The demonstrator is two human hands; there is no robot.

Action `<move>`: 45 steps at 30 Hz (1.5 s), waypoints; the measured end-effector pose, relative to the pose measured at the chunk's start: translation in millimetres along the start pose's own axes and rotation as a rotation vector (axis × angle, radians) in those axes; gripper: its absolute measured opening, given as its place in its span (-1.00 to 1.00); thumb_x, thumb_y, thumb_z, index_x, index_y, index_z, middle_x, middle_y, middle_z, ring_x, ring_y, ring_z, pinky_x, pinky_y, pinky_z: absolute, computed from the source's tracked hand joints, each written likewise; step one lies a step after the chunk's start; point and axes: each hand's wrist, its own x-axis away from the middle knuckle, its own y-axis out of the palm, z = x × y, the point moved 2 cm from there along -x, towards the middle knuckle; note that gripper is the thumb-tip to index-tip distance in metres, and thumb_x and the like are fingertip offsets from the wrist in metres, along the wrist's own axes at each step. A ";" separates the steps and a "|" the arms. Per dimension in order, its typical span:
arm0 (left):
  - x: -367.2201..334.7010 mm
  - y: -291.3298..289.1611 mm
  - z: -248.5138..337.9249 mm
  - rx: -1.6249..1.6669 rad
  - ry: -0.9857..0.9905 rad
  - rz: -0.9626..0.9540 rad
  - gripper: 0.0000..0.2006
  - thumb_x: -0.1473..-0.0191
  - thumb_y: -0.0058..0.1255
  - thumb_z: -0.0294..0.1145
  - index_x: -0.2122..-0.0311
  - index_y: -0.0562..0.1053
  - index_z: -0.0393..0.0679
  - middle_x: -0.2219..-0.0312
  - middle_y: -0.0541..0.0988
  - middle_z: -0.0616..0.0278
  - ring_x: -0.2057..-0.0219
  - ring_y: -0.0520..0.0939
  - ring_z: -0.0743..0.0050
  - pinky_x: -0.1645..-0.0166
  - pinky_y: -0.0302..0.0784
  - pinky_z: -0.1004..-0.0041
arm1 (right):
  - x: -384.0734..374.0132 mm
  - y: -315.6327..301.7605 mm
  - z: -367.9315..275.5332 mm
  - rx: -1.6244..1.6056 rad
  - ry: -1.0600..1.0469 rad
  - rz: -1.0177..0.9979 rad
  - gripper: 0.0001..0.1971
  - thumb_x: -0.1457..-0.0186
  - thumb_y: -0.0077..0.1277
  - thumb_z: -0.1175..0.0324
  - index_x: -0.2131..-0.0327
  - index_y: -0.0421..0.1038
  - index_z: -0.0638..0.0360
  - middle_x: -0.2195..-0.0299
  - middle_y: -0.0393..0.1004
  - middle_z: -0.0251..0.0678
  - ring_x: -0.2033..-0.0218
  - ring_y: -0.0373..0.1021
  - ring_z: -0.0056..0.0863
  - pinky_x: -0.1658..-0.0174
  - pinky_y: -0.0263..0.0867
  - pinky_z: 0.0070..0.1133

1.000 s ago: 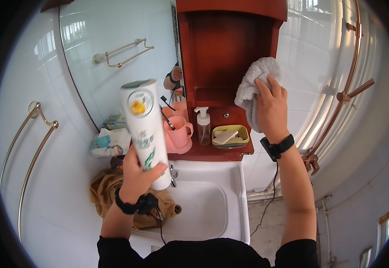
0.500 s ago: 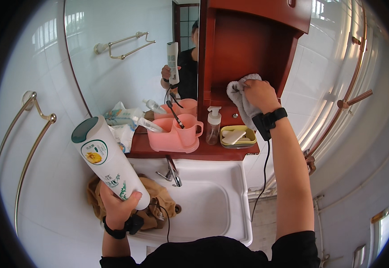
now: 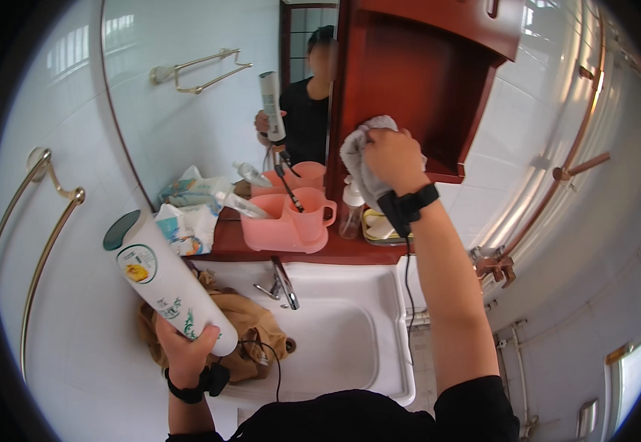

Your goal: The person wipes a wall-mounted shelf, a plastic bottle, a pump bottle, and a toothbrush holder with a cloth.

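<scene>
Grey cloth [image 3: 357, 156] bunches in a person's right hand [image 3: 396, 158] at the lower left corner of a red-brown wooden cabinet's [image 3: 420, 96] recess; whether it touches the wood cannot be told. The right fingers curl over the folds, tips partly buried, a grip that probably leaves a thick pad of fabric under the palm. Above the sink's [image 3: 335, 350] left edge, the left hand [image 3: 182, 353] wraps a white bottle [image 3: 166, 283] near its lower end, thumb across the front, the other fingers mostly hidden. Gripped so low, the bottle leans with its dark green end toward the tiled wall [image 3: 66, 295], apparently clear of the crowded shelf [image 3: 365, 255]. Along that shelf's front edge, a pink holder [image 3: 269, 228] props a toothbrush [image 3: 289, 190] in its cup; a pump bottle [image 3: 351, 219] and a yellow-rimmed soap box [image 3: 389, 241] stand near the right corner. Brown fabric [image 3: 250, 324] slumps over the sink's left side, likely too limp to hold shape.
</scene>
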 end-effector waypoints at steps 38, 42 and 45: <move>22.1 -1.0 -19.9 -0.034 -0.062 0.019 -0.43 0.34 0.16 -0.58 0.09 0.29 -0.26 0.27 0.44 0.21 0.27 0.50 0.48 0.14 0.43 0.46 | 9.2 -39.3 71.2 -0.075 -0.037 -0.087 -0.81 0.01 -0.09 0.34 0.41 0.47 0.23 0.40 0.48 -0.08 0.35 0.39 -0.17 0.21 0.27 -0.33; 23.9 -4.0 -19.0 -0.023 -0.054 0.050 -0.41 0.33 0.12 -0.61 0.06 0.26 -0.26 0.27 0.44 0.21 0.28 0.51 0.46 0.16 0.44 0.45 | -11.0 -63.5 62.0 -0.161 -0.141 0.575 -0.84 -0.01 -0.09 0.43 0.35 0.47 0.23 0.33 0.47 -0.15 0.33 0.34 -0.14 0.21 0.23 -0.38; 28.8 -8.3 -21.4 -0.026 -0.076 0.071 -0.40 0.33 0.12 -0.61 0.04 0.25 -0.26 0.26 0.43 0.20 0.27 0.51 0.46 0.15 0.44 0.45 | -40.8 -70.4 37.4 -0.152 -0.167 0.802 -0.79 0.02 -0.04 0.47 0.24 0.45 0.16 0.18 0.42 -0.20 0.25 0.28 -0.10 0.14 0.25 -0.33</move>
